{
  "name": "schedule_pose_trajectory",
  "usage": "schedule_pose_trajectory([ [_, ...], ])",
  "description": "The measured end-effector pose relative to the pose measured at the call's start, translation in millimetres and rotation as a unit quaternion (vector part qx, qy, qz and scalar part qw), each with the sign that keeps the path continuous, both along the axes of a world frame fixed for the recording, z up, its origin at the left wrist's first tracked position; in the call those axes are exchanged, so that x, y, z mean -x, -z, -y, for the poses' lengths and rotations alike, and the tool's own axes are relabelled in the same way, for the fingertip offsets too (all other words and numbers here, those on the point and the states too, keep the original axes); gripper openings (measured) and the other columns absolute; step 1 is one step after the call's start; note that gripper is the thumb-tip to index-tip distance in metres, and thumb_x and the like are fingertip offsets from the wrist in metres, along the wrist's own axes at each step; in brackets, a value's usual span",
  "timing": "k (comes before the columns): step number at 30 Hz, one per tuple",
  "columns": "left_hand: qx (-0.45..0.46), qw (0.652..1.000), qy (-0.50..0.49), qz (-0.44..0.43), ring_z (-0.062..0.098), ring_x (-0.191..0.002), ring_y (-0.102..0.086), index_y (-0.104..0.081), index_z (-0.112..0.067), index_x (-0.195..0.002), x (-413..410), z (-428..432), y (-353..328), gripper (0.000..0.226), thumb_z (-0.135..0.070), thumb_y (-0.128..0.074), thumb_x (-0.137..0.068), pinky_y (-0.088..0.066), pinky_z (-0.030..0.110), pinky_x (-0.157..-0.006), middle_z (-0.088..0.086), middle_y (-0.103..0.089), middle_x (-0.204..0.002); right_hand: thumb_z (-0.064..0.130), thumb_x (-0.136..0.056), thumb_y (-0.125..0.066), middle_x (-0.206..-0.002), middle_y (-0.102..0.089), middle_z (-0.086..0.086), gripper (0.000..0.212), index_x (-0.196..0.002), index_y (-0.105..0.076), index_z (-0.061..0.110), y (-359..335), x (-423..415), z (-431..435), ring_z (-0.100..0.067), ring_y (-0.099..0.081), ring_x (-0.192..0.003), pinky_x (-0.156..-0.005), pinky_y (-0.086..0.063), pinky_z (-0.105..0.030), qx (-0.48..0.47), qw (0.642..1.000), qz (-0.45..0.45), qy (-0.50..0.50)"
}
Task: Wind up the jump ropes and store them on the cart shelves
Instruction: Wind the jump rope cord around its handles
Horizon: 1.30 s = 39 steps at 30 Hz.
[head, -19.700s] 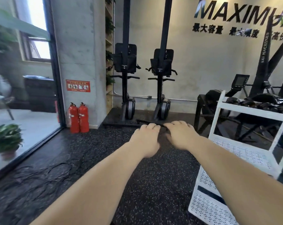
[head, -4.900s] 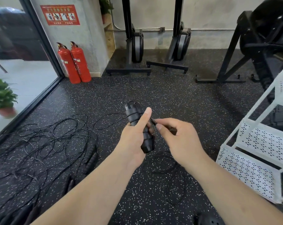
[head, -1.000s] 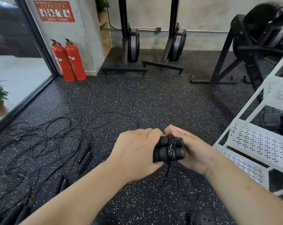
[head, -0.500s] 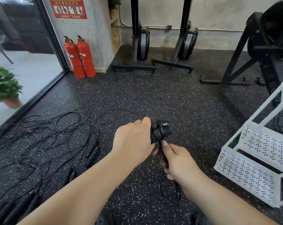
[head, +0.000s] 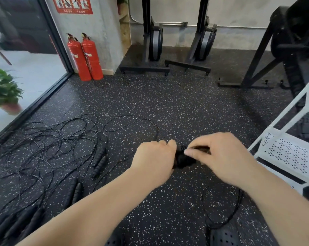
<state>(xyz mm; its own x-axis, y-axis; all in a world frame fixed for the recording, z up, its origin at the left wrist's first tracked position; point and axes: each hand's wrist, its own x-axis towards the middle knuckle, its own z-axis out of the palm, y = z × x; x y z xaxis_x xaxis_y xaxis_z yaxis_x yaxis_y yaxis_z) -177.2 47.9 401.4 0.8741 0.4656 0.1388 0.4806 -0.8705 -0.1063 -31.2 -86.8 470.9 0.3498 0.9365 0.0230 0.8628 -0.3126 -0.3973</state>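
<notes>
My left hand (head: 154, 161) grips the two black handles of a jump rope (head: 182, 158), held side by side in front of me. My right hand (head: 221, 157) is closed beside the handles, pinching the thin black cord (head: 199, 148) against them. A loose length of that cord (head: 238, 208) hangs down to the floor under my right forearm. A tangle of other black jump ropes (head: 52, 144) with their handles (head: 99, 162) lies on the speckled floor to the left. The white cart (head: 290, 153) with perforated shelves stands to the right.
Two red fire extinguishers (head: 84, 56) stand by the concrete pillar at the back left. Black ski machines (head: 153, 43) and a dark exercise machine (head: 292, 41) line the back wall. A glass wall and a potted plant (head: 4, 91) are on the left.
My right hand has come up from below the handles to their right side, carrying the cord with it. The left hand holds the handles lower and more level.
</notes>
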Motion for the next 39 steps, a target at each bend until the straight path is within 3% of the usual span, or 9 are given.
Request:
schedule_pose_trajectory([
  [7,-0.013,0.996,0.081,0.019,0.023,-0.095,-0.063,-0.042,-0.023,-0.119,-0.3,18.0,-11.1,0.048,-0.06,-0.062,-0.095,-0.046,0.038,-0.072,-0.002,-0.06,-0.11,0.038,-0.079,-0.092,-0.086,-0.079,0.01,0.012,-0.083,-0.082,0.032,8.4,-31.4,2.7,-0.01,-0.073,-0.083,-0.087,-0.057,-0.033,-0.048,0.968,-0.244,0.019],
  [9,-0.022,0.995,0.082,0.043,0.021,-0.092,-0.063,-0.043,-0.025,-0.117,0.2,14.7,-11.7,0.046,-0.062,-0.061,-0.095,-0.045,0.037,-0.071,-0.004,-0.06,-0.107,0.043,-0.085,-0.087,-0.096,-0.079,0.011,0.011,-0.093,-0.081,0.038,16.5,-31.9,1.7,-0.008,-0.073,-0.094,-0.097,-0.056,-0.041,-0.054,0.967,-0.248,0.029],
  [13,-0.019,0.995,0.066,0.07,0.019,-0.08,-0.064,-0.052,-0.026,-0.11,0.0,6.7,-6.9,0.045,-0.064,-0.063,-0.088,-0.045,0.036,-0.065,-0.008,-0.062,-0.094,0.052,-0.104,-0.058,-0.112,-0.074,0.021,0.02,-0.117,-0.073,0.046,26.8,-21.5,1.0,0.001,-0.065,-0.107,-0.106,-0.05,-0.038,-0.016,0.967,-0.255,0.022],
  [17,0.036,0.992,0.037,0.111,0.016,-0.078,-0.065,-0.058,-0.029,-0.108,-0.9,9.6,-11.1,0.045,-0.063,-0.063,-0.078,-0.048,0.033,-0.062,-0.012,-0.064,-0.09,0.052,-0.109,-0.049,-0.107,-0.076,0.008,0.032,-0.115,-0.074,0.033,31.4,-14.4,1.2,-0.022,-0.067,-0.109,-0.109,-0.049,-0.053,-0.047,0.936,-0.346,0.036],
  [20,0.093,0.99,0.024,0.098,0.014,-0.093,-0.063,-0.051,-0.032,-0.119,-1.9,12.6,-16.7,0.048,-0.059,-0.065,-0.081,-0.049,0.033,-0.073,-0.014,-0.063,-0.103,0.052,-0.109,-0.051,-0.104,-0.077,0.003,0.034,-0.115,-0.076,0.03,32.8,-15.0,0.6,-0.028,-0.067,-0.109,-0.109,-0.048,-0.059,-0.069,0.927,-0.365,0.051],
  [24,0.178,0.98,0.064,0.059,0.014,-0.1,-0.061,-0.046,-0.033,-0.131,2.6,3.4,-23.1,0.055,-0.047,-0.069,-0.083,-0.054,0.037,-0.087,-0.015,-0.06,-0.114,0.046,-0.109,-0.055,-0.105,-0.078,0.005,0.027,-0.113,-0.078,0.031,38.3,-19.5,0.8,-0.022,-0.07,-0.109,-0.108,-0.05,-0.057,-0.088,0.926,-0.364,0.051],
  [28,0.123,0.989,0.075,0.019,0.014,-0.092,-0.062,-0.049,-0.04,-0.119,4.1,-11.4,-27.1,0.045,-0.051,-0.071,-0.081,-0.055,0.037,-0.077,-0.014,-0.058,-0.102,0.044,-0.109,-0.055,-0.112,-0.076,0.015,0.022,-0.115,-0.075,0.038,37.7,-23.4,1.2,-0.008,-0.068,-0.111,-0.106,-0.051,-0.044,-0.043,0.942,-0.333,0.014],
  [32,0.058,0.99,0.12,-0.035,0.019,-0.1,-0.066,-0.05,-0.037,-0.126,2.0,-11.3,-20.1,0.049,-0.055,-0.07,-0.085,-0.051,0.036,-0.076,-0.011,-0.059,-0.111,0.061,-0.094,-0.068,-0.103,-0.072,0.033,0.019,-0.107,-0.074,0.049,33.5,-36.6,5.1,0.01,-0.064,-0.097,-0.086,-0.049,-0.028,0.024,0.993,-0.11,-0.028],
  [39,0.067,0.983,0.164,-0.036,0.018,-0.103,-0.065,-0.05,-0.037,-0.128,2.8,-4.0,-22.5,0.051,-0.053,-0.072,-0.084,-0.054,0.038,-0.079,-0.011,-0.058,-0.112,0.054,-0.071,-0.092,-0.084,-0.074,0.013,0.023,-0.077,-0.078,0.038,19.0,-43.1,7.7,-0.008,-0.065,-0.073,-0.074,-0.057,-0.035,-0.031,0.989,-0.143,-0.037],
])
